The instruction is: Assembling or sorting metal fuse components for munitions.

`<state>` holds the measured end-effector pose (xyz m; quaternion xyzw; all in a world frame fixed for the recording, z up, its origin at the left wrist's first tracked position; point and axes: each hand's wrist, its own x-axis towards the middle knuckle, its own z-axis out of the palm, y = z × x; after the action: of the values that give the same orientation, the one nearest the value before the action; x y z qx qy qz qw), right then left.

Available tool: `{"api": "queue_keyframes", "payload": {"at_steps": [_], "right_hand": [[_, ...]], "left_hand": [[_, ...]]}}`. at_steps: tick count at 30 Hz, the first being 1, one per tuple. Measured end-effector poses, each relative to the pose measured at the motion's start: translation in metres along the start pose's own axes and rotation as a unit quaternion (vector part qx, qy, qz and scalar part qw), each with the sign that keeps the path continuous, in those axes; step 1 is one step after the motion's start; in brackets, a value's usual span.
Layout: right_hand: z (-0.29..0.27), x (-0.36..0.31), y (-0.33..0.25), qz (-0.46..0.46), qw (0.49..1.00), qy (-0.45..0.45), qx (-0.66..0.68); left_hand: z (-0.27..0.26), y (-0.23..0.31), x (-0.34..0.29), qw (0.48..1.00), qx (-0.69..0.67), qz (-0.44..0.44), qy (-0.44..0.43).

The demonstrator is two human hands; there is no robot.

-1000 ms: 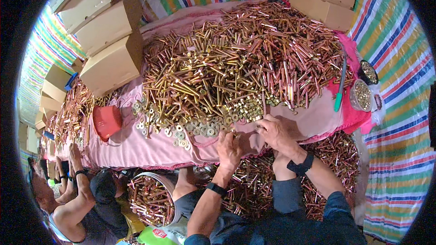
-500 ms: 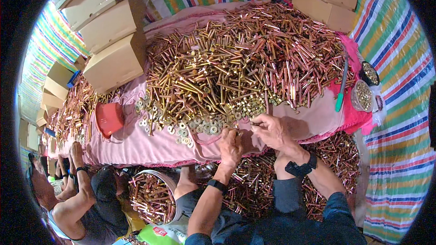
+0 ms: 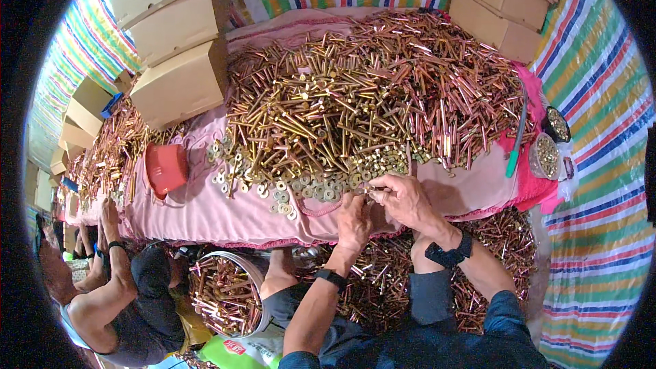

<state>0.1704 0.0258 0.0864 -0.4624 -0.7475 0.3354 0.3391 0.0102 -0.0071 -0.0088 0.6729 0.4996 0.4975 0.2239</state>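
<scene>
My left hand and my right hand meet over the near edge of a pink cloth. Fingers on both hands are pinched together. A small metal piece shows between the fingertips, but most of it is hidden. Just beyond the hands lie flat round washers and a band of small nuts. Behind them rises a big heap of long brass-coloured bolts.
A red plastic tub stands at left, near stacked cardboard boxes. At right are a green-handled tool and a clear bowl of small parts. Below sits a bucket of bolts. Another person works at far left.
My right hand has moved left and slightly down, and my left hand slightly right, so the fingertips now come together. The whole view has shifted a little.
</scene>
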Motion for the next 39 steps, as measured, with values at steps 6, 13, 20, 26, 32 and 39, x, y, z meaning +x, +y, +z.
{"api": "queue_keyframes", "payload": {"at_steps": [6,13,20,26,32,39], "right_hand": [[0.003,-0.003,0.007,0.103,0.982,-0.009,0.156],[-0.001,-0.001,-0.017,0.174,0.969,-0.040,0.170],[0.011,-0.008,0.010,0.205,0.934,0.011,0.293],[0.014,-0.007,0.011,0.202,0.943,0.004,0.265],[0.018,-0.014,0.027,0.235,0.868,0.008,0.437],[0.031,-0.011,0.029,0.211,0.850,0.012,0.482]], "left_hand": [[0.000,0.003,0.001,1.000,-0.003,-0.001,-0.005],[-0.002,-0.001,-0.001,0.999,-0.035,-0.012,-0.004],[0.001,-0.001,-0.001,1.000,-0.015,-0.020,0.003],[0.002,0.007,0.003,1.000,-0.017,-0.025,-0.003],[0.000,0.006,0.000,0.999,-0.008,-0.032,-0.011],[0.000,0.003,0.000,1.000,-0.006,-0.024,-0.004]]}}
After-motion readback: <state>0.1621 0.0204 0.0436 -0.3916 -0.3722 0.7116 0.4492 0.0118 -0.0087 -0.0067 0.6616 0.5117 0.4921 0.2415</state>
